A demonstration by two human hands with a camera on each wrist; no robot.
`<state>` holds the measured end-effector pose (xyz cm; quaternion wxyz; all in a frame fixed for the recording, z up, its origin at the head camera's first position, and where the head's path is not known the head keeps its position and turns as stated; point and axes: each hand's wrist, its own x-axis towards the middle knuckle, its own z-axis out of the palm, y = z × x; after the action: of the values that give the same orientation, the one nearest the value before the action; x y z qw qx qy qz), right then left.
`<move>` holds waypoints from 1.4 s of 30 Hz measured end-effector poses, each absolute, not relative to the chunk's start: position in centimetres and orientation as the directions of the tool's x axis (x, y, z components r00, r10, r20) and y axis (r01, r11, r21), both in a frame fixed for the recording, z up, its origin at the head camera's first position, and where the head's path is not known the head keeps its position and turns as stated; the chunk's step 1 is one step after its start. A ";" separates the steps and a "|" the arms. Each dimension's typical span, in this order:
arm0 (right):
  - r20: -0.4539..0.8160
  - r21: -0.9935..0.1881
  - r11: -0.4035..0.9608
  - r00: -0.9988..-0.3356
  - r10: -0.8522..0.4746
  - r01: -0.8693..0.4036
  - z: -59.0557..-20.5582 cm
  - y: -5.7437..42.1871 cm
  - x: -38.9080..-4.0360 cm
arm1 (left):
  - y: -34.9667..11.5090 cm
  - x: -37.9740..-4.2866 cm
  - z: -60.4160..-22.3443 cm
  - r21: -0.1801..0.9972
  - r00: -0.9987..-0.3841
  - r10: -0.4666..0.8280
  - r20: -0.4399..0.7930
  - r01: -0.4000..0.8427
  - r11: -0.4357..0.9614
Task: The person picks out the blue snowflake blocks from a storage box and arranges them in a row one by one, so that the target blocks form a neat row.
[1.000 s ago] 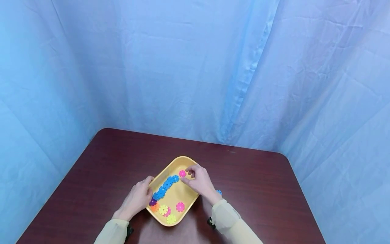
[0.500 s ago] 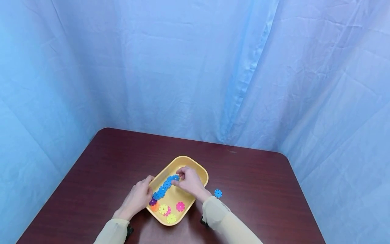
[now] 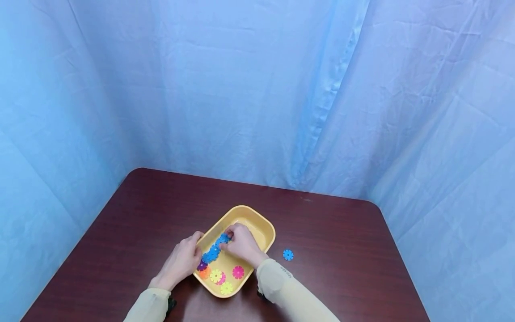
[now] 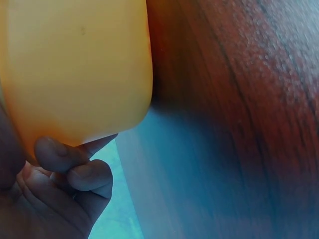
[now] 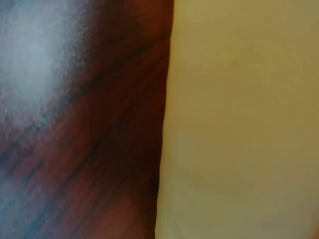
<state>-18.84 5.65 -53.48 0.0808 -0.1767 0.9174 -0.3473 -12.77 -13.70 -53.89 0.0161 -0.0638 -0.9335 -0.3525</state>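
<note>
Evidently the pieces here are light: the blue discs, notched round the edge and pierced in the middle, lie in an overlapping row along the far-left side of the yellow tray. They look like thin, fairly stiff plastic, smooth enough to slide over one another, and I would judge them hard to break. Laid flat, such a disc is best taken by its notched rim between thumb and fingertip, since the face offers little to hold. The right hand reaches into the tray with bent fingers and its thumb at the upper end of the row; whether it pinches a disc I cannot tell, as the hand hides that spot and the right wrist view shows only tray wall and table. The left hand grips the tray at its left side, with fingers curled against the outer wall, a sensible hold for a light tray that could skid on the glossy table. Near the tray's closest corner lie purple, orange, yellow and pink discs, while a lone blue disc rests flat on the tabletop, beyond the tray's right side.
</note>
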 end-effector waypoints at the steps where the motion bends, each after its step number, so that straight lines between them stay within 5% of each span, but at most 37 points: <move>1: -0.029 -0.659 0.702 -0.923 -0.384 -0.271 -53.6 5.5 -18.8 | -13.7 -12.8 -53.9 0.655 -0.991 0.107 0.075 0.130 0.744; 26: 0.000 -0.498 0.762 -0.878 -0.478 -0.414 -54.4 4.4 -18.8 | -13.7 -12.8 -53.9 0.652 -0.987 0.110 0.116 0.159 0.741; 42: -0.012 -0.496 0.753 -0.863 -0.504 -0.433 -54.4 4.6 -18.8 | -13.7 -12.7 -54.0 0.662 -0.991 0.099 0.086 0.131 0.738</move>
<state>-18.78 4.58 -54.37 0.0725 -0.2510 0.9334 -0.2461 -12.71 -13.72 -53.97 0.0226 -0.0617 -0.9318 -0.3569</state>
